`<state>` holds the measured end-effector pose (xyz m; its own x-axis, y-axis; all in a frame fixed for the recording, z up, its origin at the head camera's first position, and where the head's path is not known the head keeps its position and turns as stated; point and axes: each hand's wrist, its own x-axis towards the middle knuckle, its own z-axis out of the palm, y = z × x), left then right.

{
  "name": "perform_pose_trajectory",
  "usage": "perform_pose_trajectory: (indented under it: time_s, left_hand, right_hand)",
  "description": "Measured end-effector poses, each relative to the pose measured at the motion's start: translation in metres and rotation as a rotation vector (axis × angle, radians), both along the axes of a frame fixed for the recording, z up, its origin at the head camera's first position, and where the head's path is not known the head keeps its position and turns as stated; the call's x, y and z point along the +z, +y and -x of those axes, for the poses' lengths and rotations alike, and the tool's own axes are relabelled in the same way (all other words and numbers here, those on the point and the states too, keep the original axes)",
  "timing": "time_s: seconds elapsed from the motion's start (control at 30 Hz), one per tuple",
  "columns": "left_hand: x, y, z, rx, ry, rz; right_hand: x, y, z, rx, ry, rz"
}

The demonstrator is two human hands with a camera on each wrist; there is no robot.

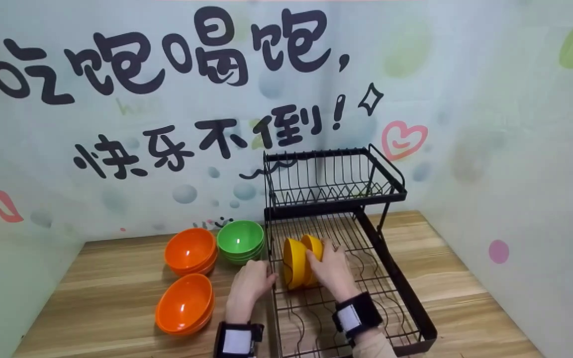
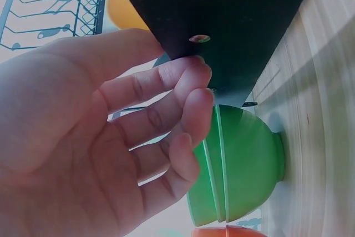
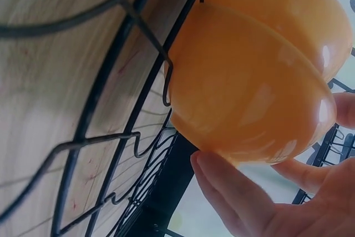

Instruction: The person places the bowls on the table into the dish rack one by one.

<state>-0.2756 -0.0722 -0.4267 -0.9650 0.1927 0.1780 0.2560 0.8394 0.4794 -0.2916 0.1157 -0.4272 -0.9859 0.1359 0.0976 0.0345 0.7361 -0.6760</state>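
Two yellow bowls stand on edge, side by side, in the lower tier of a black wire dish rack (image 1: 408,298). My right hand (image 1: 334,268) holds the right-hand yellow bowl (image 1: 316,244), thumb and fingers spread around it; the left-hand yellow bowl (image 1: 294,263) leans close beside it. In the right wrist view, fingertips touch the lower side of the nearer bowl (image 3: 244,92). My left hand (image 1: 250,286) grips the rack's left edge. Seen from the left wrist, its fingers curl against the black side panel (image 2: 233,20), near the green bowls (image 2: 249,165).
Left of the rack, nested green bowls (image 1: 240,238) stand at the back. Beside them are two stacks of orange bowls, one farther back (image 1: 190,251) and one nearer (image 1: 184,304). The rack's upper tier (image 1: 336,199) overhangs the back. Printed walls enclose the wooden table (image 1: 97,298).
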Motion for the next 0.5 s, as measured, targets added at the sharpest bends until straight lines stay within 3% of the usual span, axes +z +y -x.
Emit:
perform_pose_trajectory:
  time_s: [0.5]
  left_hand:
    - [-0.0011,-0.0012,0.0029,0.007,-0.062,-0.015]
  right_hand:
    - [0.0036,-0.0022,-0.0019,0.0,0.206,-0.162]
